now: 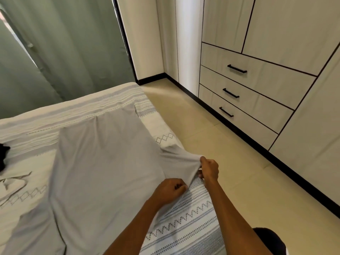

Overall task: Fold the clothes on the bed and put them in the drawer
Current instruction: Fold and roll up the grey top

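Both hands work at the right edge of the bed (pixel 117 96) in the one head view I have. I see my left hand (pixel 170 190) with fingers curled, pinching the grey shirt (pixel 103 162) where its body meets the sleeve, knuckles up and pressed close to the bedcover. My right hand (pixel 209 169) grips the end of that sleeve, thumb on top and fingers curled under, and holds it stretched taut out past the bed's right edge, above the floor (pixel 211 144). Between the two hands the cloth is drawn into tight creases. I see the rest of the shirt spread flat across the middle of the bed, its far hem reaching toward the far edge, its near part running out of the bottom of the picture. Beneath it lies a white bedcover (pixel 184 223) with grey zigzag and diamond bands. At the left edge of the bed I make out part of a black garment (pixel 3 155), mostly cut off by the picture border. Across the floor to the right stands a pale wardrobe (pixel 294 34) with three drawers (pixel 257 92), one above another, all pushed in, each with a black bar handle. Green curtains (pixel 64 48) hang beyond the bed's far edge.
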The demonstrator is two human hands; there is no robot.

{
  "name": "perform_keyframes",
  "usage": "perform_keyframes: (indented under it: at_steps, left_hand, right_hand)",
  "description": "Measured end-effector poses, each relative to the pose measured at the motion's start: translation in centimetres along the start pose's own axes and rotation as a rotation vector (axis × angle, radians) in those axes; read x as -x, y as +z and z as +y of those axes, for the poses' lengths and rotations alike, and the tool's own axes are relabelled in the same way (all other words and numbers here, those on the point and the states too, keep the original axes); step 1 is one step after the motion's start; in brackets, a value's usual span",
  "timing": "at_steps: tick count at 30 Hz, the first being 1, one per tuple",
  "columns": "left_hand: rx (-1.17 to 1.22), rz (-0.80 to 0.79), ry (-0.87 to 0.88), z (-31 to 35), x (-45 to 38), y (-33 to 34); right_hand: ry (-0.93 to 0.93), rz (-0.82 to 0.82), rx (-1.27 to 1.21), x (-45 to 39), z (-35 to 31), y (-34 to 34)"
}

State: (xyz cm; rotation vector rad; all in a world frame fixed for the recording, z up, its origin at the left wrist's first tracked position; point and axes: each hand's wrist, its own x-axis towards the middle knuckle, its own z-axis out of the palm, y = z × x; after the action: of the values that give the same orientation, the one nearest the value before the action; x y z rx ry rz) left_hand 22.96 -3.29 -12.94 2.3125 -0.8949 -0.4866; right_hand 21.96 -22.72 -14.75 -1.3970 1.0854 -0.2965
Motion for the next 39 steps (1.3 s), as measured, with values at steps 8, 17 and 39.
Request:
perform_keyframes:
  at_steps: [8, 17, 39]
  left_hand:
    - [-0.181, 0.34, 0.031, -3.5, 0.2, -0.3]
    - [-0.449, 0.177, -0.267, -6.7, 7.0, -1.3]
    - [-0.111, 0.62, -1.069, -21.7, 31.9, -17.1]
  right_hand:
    - [-0.353, 0.084, 0.403, 2.7, -0.7, 0.6]
    - [-0.908, -0.429, 1.145, 7.3, 3.9, 3.4]
    - [-1.244, -0.827, 0.977, 30.9, 9.7, 20.2]
